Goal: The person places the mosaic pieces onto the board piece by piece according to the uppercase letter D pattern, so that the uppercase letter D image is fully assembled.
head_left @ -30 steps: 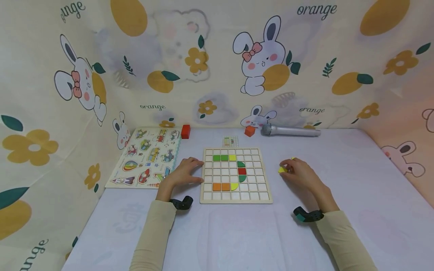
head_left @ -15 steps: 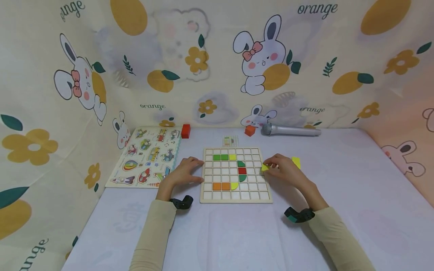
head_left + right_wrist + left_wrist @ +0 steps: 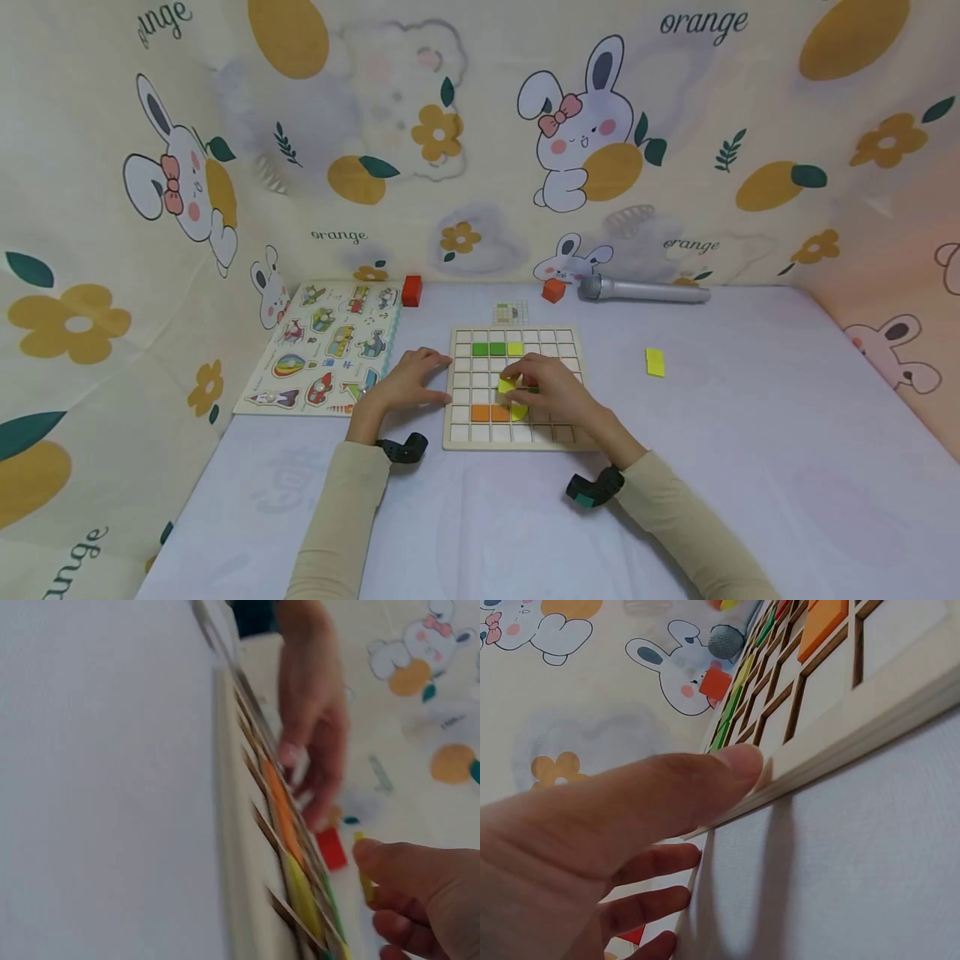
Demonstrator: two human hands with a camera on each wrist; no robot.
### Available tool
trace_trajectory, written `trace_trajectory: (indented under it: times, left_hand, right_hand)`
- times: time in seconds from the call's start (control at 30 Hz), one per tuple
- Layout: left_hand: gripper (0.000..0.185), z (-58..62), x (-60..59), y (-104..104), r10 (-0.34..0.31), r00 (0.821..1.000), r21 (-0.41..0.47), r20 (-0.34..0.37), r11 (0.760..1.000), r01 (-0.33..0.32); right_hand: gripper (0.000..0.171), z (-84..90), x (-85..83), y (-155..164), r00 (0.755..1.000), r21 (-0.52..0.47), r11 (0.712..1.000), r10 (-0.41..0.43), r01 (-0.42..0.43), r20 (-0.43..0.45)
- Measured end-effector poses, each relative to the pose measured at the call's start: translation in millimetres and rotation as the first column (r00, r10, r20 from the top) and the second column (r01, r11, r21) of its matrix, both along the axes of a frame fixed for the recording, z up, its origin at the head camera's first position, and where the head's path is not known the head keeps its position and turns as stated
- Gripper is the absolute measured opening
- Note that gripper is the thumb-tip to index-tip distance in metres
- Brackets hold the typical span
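Note:
My right hand [image 3: 557, 388] pinches a yellow tile [image 3: 506, 386] between thumb and fingers, above the middle of a wooden grid board [image 3: 459, 443]. In the right wrist view the same yellow tile [image 3: 364, 871] shows edge-on. My left hand [image 3: 407, 383] touches the board's left edge; the left wrist view shows the thumb [image 3: 735, 766] lying on the rim, fingers loosely extended. On the board are green tiles [image 3: 488, 349] beside a yellow one in an upper row, and orange tiles [image 3: 490, 413] beside a yellow quarter-round [image 3: 518, 412] lower down. My right hand partly covers the tiles between.
More yellow tiles [image 3: 655, 362] lie right of the board. A small pattern card [image 3: 512, 312] sits behind it. Further back are a silver microphone [image 3: 645, 289], an orange-red block [image 3: 553, 291] and a red block [image 3: 412, 292]. A picture puzzle board [image 3: 322, 350] lies at left.
My right hand has travelled left from beside the board to over its middle, carrying the yellow tile away from the other yellow tiles. The left hand stays at the board's edge.

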State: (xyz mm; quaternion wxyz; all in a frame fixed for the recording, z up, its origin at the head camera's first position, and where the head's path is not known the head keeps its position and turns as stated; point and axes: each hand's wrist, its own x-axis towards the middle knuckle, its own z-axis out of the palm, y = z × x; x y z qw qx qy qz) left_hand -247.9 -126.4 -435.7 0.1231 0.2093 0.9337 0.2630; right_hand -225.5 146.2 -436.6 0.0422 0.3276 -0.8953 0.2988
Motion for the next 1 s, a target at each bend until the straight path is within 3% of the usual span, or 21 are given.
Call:
trace_trajectory:
  times: [0.2, 0.53, 1.0]
  left_hand:
    - [0.065, -0.5, 0.0, 0, 0.008, 1.0, -0.012, 0.009, 1.0, -0.008]
    - [0.066, -0.7, 0.4, 0, 0.008, 1.0, -0.012, 0.014, 1.0, -0.008]
    - [0.066, -3.3, -1.2, 0, 0.006, 1.0, -0.019, 0.002, 1.0, -0.006]
  right_hand:
    - [0.021, -10.2, -1.0, -25, 0.999, -0.059, 0.998, 0.008, -0.005, 0.05]
    - [0.011, -23.9, -5.7, -36, 0.999, -0.038, 0.999, -0.012, 0.013, 0.039]
    - [0.013, -18.7, -4.3, -32, 0.997, -0.034, 0.999, 0.015, -0.013, 0.07]
